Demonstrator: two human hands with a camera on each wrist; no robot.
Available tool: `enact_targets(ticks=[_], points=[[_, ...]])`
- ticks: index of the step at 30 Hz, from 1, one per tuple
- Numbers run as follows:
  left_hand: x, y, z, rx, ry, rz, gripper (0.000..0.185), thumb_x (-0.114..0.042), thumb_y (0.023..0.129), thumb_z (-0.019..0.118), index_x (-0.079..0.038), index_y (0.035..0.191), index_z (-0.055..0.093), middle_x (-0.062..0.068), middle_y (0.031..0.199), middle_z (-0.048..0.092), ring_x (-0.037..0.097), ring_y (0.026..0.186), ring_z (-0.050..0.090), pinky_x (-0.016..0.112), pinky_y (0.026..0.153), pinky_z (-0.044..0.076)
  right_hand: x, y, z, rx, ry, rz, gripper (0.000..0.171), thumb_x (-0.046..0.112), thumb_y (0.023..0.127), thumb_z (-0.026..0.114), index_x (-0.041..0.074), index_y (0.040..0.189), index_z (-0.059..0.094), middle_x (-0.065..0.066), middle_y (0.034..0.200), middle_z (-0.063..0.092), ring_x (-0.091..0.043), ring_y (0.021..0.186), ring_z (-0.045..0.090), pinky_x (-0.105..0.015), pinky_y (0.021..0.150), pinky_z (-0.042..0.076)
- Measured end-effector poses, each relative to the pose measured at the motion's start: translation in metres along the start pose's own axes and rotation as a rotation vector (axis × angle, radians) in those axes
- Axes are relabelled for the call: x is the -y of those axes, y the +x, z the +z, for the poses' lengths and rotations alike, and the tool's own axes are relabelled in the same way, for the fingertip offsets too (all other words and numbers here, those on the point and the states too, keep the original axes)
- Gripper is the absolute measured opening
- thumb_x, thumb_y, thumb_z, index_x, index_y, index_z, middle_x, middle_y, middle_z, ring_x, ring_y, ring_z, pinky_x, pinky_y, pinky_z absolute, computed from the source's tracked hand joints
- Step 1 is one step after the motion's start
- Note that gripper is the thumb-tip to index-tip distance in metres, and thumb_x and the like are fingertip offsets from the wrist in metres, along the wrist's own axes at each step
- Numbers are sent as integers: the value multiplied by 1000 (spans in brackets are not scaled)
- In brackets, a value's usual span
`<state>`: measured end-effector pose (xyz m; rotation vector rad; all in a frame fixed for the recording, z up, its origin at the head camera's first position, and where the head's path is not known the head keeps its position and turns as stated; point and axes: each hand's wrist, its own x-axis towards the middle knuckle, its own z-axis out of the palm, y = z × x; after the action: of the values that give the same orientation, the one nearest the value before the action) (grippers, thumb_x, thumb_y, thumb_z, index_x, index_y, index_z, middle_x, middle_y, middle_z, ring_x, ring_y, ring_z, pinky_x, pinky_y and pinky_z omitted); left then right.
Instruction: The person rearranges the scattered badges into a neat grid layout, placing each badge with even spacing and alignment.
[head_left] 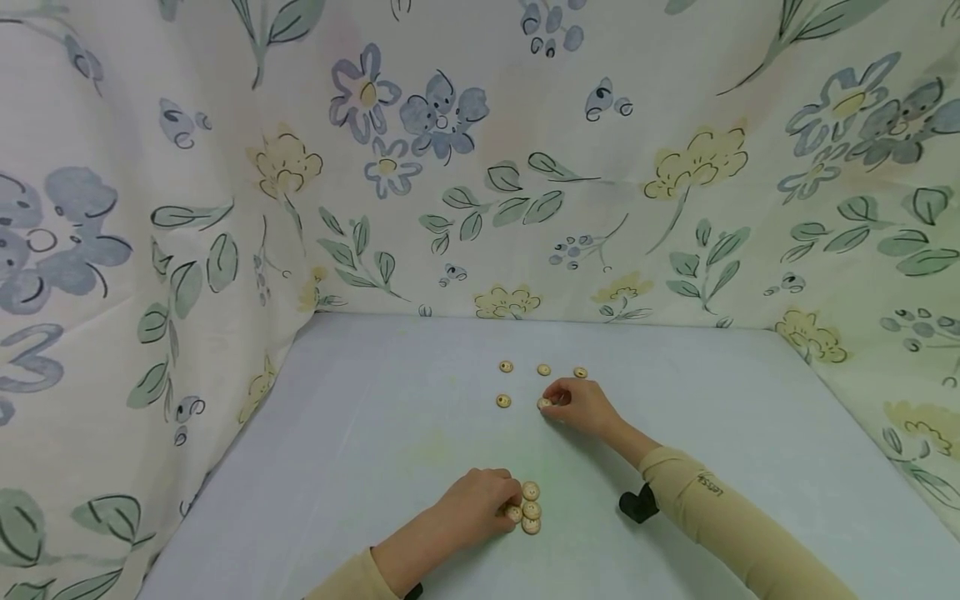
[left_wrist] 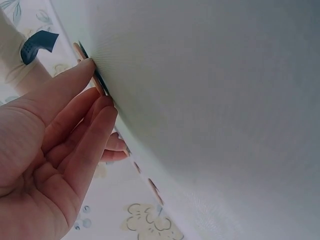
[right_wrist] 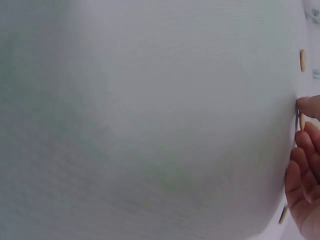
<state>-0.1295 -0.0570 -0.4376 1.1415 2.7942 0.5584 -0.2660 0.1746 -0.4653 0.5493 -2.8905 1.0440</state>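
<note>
Near the front of the table my left hand [head_left: 476,504] pinches a small round wooden disc [head_left: 513,514] between thumb and fingertips, low at the tabletop. Right beside it lie several more discs in a short overlapping column, the top one [head_left: 531,490] farthest from me. Farther back, my right hand [head_left: 583,408] grips another wooden disc [head_left: 545,403] by its edges, close on the table. In the right wrist view that disc [right_wrist: 301,122] shows edge-on between thumb and fingers. Dark marks show on the discs' faces, too small to read.
Behind the right hand three discs form a row: left [head_left: 506,367], middle [head_left: 543,370] and right [head_left: 581,372]. Another disc [head_left: 503,402] lies left of the right hand. The pale table [head_left: 360,417] is bordered by a floral curtain [head_left: 450,233] at the back and sides.
</note>
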Motion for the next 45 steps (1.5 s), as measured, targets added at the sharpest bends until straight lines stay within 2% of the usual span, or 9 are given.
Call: enact_targets(ticks=[12,25,45], points=[[1,2,1,-7,-3,17,17,-10,77,78,-14,80,63,-10,71,49,1,61,37,18,58,33,1,0,-2,21,6,13,18,17,81,79,9,94,70,3,80,61,-12,74,53,-28,66,44],[-2,2,-2,12,17,-9,17,-12,76,79,-16,81,63,-11,73,49,2,62,38,19,59,34,3,-2,-3,26,13,31,18,17,82,78,8,95,70,2,82,61,-14,74,51,-29,66,42],[-1,1,-1,16,10,-9,17,-12,77,79,-15,82,64,-10,75,52,2,62,39,19,60,36,2,-7,-3,10,4,-16,23,15,81,79,5,99,70,-1,85,64,-14,77,54,-30,70,46]])
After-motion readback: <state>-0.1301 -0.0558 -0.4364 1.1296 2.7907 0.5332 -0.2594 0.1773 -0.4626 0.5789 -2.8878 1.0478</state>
